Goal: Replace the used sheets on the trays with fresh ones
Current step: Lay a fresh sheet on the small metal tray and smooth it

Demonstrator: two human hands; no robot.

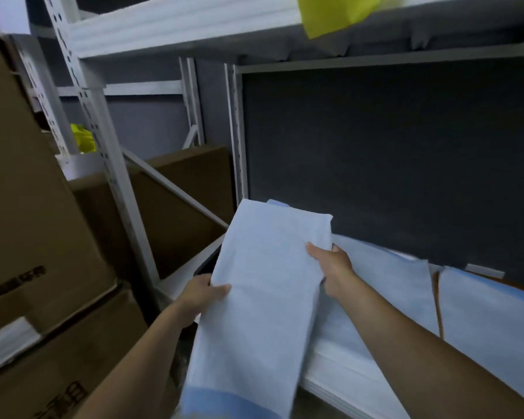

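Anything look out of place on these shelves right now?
The loose sheets on the right lie askew, overlapping with uneven edges. A piece of yellow material droops over the front edge of the upper shelf. The folded sheet that the left hand and right hand hold looks undamaged.

dim, cool indoor light, its source out of view, leaves the dark back panel (pixel 390 161) in heavy shadow; the pale folded sheet (pixel 263 285) and white upper shelf (pixel 179 28) catch the most light. wide-angle distortion bends the shelf upright (pixel 103 131) and cardboard boxes (pixel 28 192) at the left; soft blur throughout, no glare.
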